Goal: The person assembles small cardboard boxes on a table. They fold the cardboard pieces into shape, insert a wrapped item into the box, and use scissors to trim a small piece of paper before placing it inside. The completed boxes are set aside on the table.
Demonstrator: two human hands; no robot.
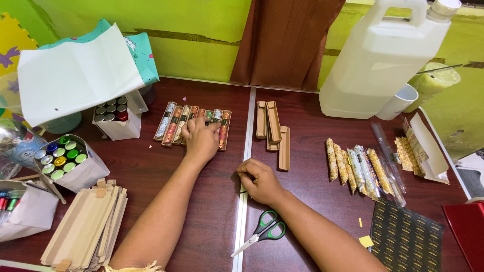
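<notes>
Left hand (200, 139): laid flat, fingers spread, on eight filled boxes (191, 126) (far left).
Right hand (259, 180): curled closed on the desk (302, 201), grip contents unclear.
Empty boxes (273, 132): four counted.
Scissors (262, 231): one pair, near.

Left hand (201, 138) covers the middle of the row of filled narrow trays (174, 123); can't tell which one the fingers press. Right hand (259, 180) is curled, grip contents hidden, maybe something thin and dark, too small to tell. White jug (383, 55) cut off by top edge. Red item (466, 229) at near right clipped by the edge. Flat beige box stack (85, 226) runs toward the bottom edge. Clear sleeves (388, 156) on the counter (312, 151) hard to outline.
</notes>
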